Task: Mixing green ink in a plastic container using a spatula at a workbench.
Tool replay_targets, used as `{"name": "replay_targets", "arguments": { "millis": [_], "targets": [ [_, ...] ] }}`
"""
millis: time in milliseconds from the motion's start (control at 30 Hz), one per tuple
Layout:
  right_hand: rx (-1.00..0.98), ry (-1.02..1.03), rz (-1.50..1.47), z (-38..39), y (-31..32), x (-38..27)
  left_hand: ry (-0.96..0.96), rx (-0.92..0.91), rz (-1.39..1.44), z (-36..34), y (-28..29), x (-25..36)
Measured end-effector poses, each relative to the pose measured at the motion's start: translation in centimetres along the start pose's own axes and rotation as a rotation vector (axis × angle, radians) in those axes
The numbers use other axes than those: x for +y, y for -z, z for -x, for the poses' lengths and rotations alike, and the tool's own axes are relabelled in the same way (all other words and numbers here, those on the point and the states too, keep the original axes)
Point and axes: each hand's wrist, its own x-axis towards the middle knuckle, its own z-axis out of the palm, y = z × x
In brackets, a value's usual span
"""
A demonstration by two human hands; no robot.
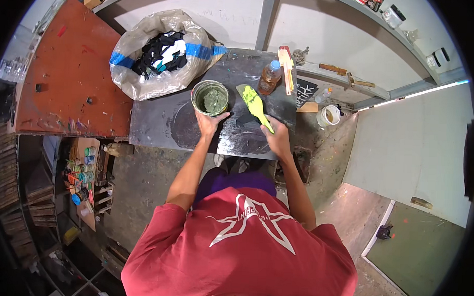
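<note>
My left hand [208, 122] is wrapped round the lower part of an open tub [209, 98] of thick grey-green paste on the dark worktable [159, 133]. My right hand [275, 133] grips the bright yellow-green handle of a spatula [254, 105], its wide blade smeared with the same bright colour and tilted up just right of the tub. A plastic bottle of amber liquid [268, 81] with a blue cap stands behind the spatula. Some flat sticks [286, 69] lie at the table's back right corner.
A plastic bag of dark and white rags [126, 73] sits at the back left, beside a rust-red board [68, 58]. Small paint jars [83, 171] sit lower left. A white bucket [328, 115] stands beyond the right edge. A shelf [397, 36] runs along the back wall.
</note>
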Motion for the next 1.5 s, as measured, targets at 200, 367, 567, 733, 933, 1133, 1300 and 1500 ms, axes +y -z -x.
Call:
{"name": "replay_targets", "arguments": {
  "millis": [200,367,567,733,933,1133,1300,1500],
  "targets": [
    [-0.026,0.111,0.049,0.8,0.2,0.9,0.210,0.164,-0.083,0.0,-1.3,0.4],
    [-0.116,0.118,0.184,1.0,2.7,-2.1,0.269,-0.072,0.415,-1.1,2.2,0.9],
    [-0.197,0.674,0.387,-0.7,5.3,-3.3,0.596,-0.292,0.773,-0.1,7.1,3.9],
    [-0.203,1.137,0.800,-2.7,8.8,-12.0,0.532,-0.228,0.882,0.6,9.9,8.1],
    [-0.249,1.342,0.748,-5.1,11.8,-17.2,0.607,-0.071,1.108,0.4,11.9,11.9],
    [-0.269,1.300,0.832,-5.4,12.6,-19.7,0.553,-0.082,1.270,0.1,13.9,12.1],
    [-0.296,1.342,0.827,-5.1,12.2,-21.8,0.560,-0.259,1.247,-0.7,14.4,14.2],
    [-0.282,1.425,0.898,-4.9,11.2,-24.0,0.533,-0.324,1.386,-2.9,15.0,13.2]
  ]
}}
